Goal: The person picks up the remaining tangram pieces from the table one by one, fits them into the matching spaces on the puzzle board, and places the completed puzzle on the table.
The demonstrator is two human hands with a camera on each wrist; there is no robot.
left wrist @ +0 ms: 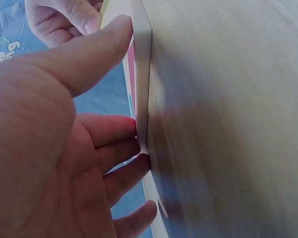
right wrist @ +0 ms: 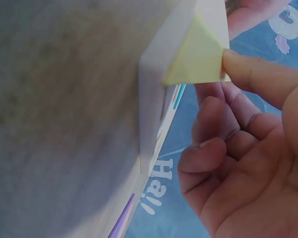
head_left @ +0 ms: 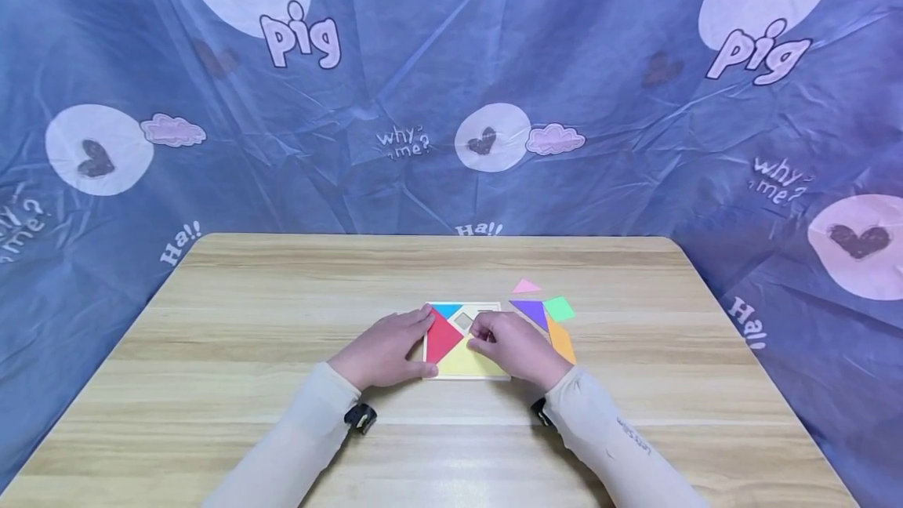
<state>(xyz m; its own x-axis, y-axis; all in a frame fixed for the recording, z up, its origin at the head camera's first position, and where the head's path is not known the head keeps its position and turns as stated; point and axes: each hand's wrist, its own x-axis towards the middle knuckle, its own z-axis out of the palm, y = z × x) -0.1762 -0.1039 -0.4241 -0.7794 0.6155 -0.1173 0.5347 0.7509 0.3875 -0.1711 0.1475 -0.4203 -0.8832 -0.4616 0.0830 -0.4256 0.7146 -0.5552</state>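
Observation:
A shallow white puzzle tray (head_left: 487,304) lies on the table with a red triangle (head_left: 440,335) and a blue triangle (head_left: 447,310) in its left part. My left hand (head_left: 388,347) rests along the tray's left edge, thumb near the front corner and fingertips farther back. In the left wrist view its thumb and fingers touch the tray's side wall (left wrist: 142,74). Between thumb and fingers, my right hand (head_left: 518,347) pinches a large yellow triangle (head_left: 469,363) over the front part of the tray. The right wrist view shows the yellow triangle (right wrist: 198,59) tilted, one corner near the rim.
Right of the tray lie a purple triangle (head_left: 532,312), a green square (head_left: 560,308) and an orange piece (head_left: 561,339), partly behind my right hand. A pink triangle (head_left: 525,287) lies farther back. A blue printed cloth (head_left: 423,100) hangs behind the wooden table (head_left: 282,273).

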